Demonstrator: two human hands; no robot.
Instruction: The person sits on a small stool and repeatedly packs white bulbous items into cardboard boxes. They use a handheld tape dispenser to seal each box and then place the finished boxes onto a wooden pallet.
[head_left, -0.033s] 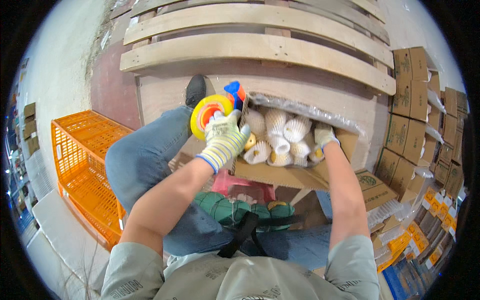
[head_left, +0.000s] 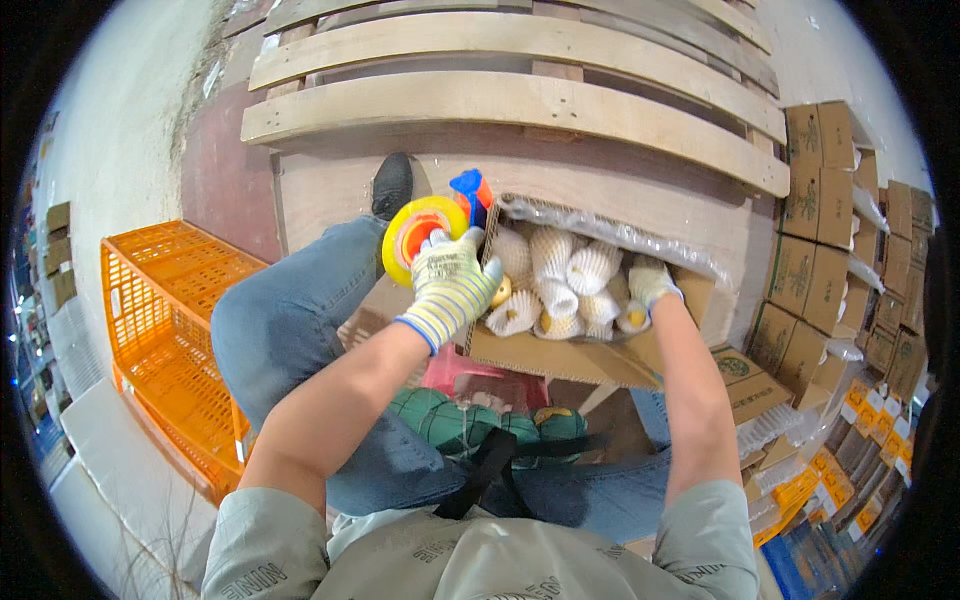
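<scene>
and the left hand is curled closed on the tape dispenser at its orange hub, likely light and stiff, a sound hold; just right of that grip, in the carton, netted fruit looks bruisable, best cupped whole; the right hand rests beside it, how far closed i can't tell!

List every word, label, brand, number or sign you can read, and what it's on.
I won't copy printed text; this is where it stands:
Shirt: large dark lettering, partly lost in folds.
Left glove: dark print on its back, too small to read.
Stacked cartons: print and emblems, mostly too small.
Orange-and-white cards, right: marks too small to read.
Orange crate: pale tags, nothing legible.
</scene>
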